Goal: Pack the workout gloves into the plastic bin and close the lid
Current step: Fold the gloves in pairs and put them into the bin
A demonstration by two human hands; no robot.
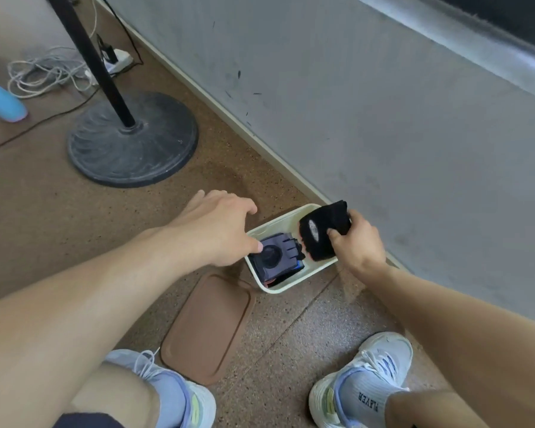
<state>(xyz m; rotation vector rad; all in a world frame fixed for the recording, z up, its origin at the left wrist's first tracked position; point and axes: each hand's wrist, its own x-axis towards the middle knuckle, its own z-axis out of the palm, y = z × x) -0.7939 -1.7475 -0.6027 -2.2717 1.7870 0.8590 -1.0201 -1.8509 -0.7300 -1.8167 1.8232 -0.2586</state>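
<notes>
Grey gloves (275, 257) are already lying inside the cream bin (294, 287); the left hand (217, 233) is pressing them down, fingers loosely spread. The right hand (357, 242) is pinching a black glove (322, 231) over the bin's far end. The brown lid (207, 325) is lying just beside the bin, unfitted.

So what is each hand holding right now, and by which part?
The right hand grips a black fabric workout glove by its upper end over the white plastic bin. The left hand holds nothing.
</notes>
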